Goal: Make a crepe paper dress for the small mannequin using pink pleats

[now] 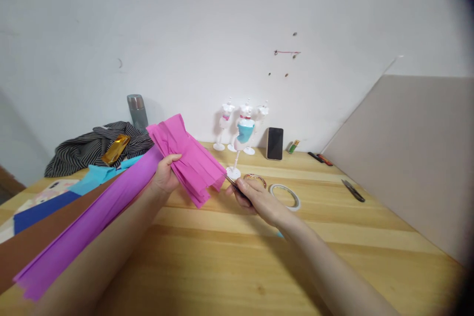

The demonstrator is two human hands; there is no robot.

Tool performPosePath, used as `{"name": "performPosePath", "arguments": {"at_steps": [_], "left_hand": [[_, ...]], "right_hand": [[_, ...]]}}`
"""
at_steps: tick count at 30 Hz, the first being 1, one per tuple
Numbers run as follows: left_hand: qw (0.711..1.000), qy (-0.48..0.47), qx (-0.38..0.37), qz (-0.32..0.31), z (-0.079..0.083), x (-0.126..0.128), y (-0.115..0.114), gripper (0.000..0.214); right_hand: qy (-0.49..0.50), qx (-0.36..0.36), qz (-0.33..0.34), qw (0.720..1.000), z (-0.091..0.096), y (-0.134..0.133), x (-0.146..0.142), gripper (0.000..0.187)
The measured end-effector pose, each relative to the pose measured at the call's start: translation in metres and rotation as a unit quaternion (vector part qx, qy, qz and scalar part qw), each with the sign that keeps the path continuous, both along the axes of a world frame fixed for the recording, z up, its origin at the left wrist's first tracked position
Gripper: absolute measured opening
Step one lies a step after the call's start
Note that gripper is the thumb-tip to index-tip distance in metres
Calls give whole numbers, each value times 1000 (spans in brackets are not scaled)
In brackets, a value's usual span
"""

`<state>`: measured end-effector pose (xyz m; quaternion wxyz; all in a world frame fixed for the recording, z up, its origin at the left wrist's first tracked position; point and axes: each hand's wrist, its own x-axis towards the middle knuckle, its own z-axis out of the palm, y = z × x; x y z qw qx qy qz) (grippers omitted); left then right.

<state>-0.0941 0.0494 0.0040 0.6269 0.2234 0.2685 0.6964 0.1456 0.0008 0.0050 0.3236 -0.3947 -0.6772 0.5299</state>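
Pink paper (192,158): held in left hand (168,174), partly hiding it | right hand (255,196): wrapped round scissors-like tool (233,184), mostly covered

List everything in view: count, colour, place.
Paper: one bunch, pink, centre
Tool: one, dark, at paper
Mannequins: four, white, back centre
Wrap: one, blue, front mannequin
Phone: one, black, back
Bottle: one, green, beside phone
Tape: one, white, centre right
Ring: one, reddish, beside tape
Flask: one, grey, left
Cloth: one, striped, left
Packet: one, gold, on cloth
Sheets: several, mixed colours, left
Slim items: two, black and red, right
Other tool: one, dark, right
Scrap: one, blue, front
Table: one, wooden, below
Wall: one, white, behind
Left hand: one, bare, on paper
Right hand: one, bare, on tool
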Motion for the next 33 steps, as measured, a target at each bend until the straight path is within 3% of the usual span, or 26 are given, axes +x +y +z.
{"name": "performPosePath", "arguments": {"at_steps": [6,17,25,33], "left_hand": [[999,3,30,-22,2,0,-1,49],[1000,-5,5,14,4,4,-2,53],[1000,11,11,7,6,7,-5,49],[1000,9,11,-7,5,8,-6,52]], "right_hand": [[-13,22,-33,999,2,0,-2,56],[-16,33,-55,998,-5,2,-8,56],[-83,102,-100,986,-12,3,-12,56],[-104,119,-95,983,-15,5,-12,51]]}}
